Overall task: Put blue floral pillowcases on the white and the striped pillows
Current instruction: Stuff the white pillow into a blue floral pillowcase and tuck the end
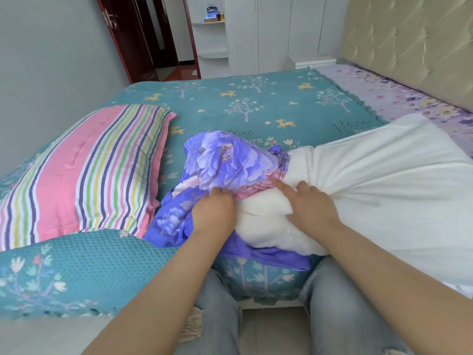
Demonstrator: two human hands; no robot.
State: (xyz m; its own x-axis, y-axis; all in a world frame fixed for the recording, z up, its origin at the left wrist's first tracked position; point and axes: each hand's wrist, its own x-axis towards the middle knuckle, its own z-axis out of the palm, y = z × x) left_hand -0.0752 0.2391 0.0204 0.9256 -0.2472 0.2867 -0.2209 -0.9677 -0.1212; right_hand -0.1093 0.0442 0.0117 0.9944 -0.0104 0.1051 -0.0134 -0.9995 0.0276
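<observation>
A white pillow (384,185) lies across the bed's near edge on the right, its left end tucked into a bunched blue floral pillowcase (225,162). My left hand (213,213) grips the pillowcase's opening at the near side. My right hand (311,203) squeezes the white pillow just beside the case's edge, index finger stretched toward the pink border. The striped pillow (84,172), pink with coloured stripes, lies bare on the left of the bed. More blue fabric (276,257) lies under the white pillow; whether it belongs to a second case is unclear.
A teal bedspread (243,103) with trees and deer covers the bed. A lilac sheet (389,93) and a padded beige headboard (414,42) are at the right. White wardrobes (268,32) and a dark door (133,34) stand beyond. My knees touch the bed edge.
</observation>
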